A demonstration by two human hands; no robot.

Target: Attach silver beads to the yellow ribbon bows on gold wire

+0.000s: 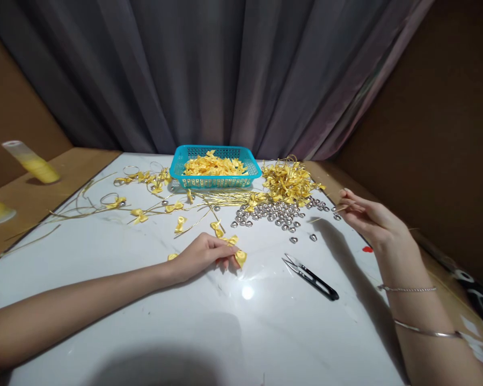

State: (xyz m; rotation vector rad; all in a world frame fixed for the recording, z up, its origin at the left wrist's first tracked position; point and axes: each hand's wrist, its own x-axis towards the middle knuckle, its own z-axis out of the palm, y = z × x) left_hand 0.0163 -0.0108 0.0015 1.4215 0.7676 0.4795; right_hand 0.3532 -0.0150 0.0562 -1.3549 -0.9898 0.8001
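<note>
My left hand [205, 256] is closed in a pinch on a yellow ribbon bow [240, 258], low over the white tabletop near its middle. Raised at the right, my right hand [372, 217] pinches a thin gold cord [339, 210], whose end points left. Between the two hands a pair of black-handled thread snips [312, 277] lies on the table. Small silver rings [279, 213] are scattered beyond the snips. Several loose yellow bows [180, 224] and gold cords [229, 198] lie just past my left hand.
A blue basket [215, 183] full of yellow bows stands at the back. Right of it is a heap of bows on cords [290, 182]. Yellow ribbon rolls [38, 167] sit on the left edge. Black-handled scissors [481, 300] lie at far right, beside a grey curtain [209, 75] behind.
</note>
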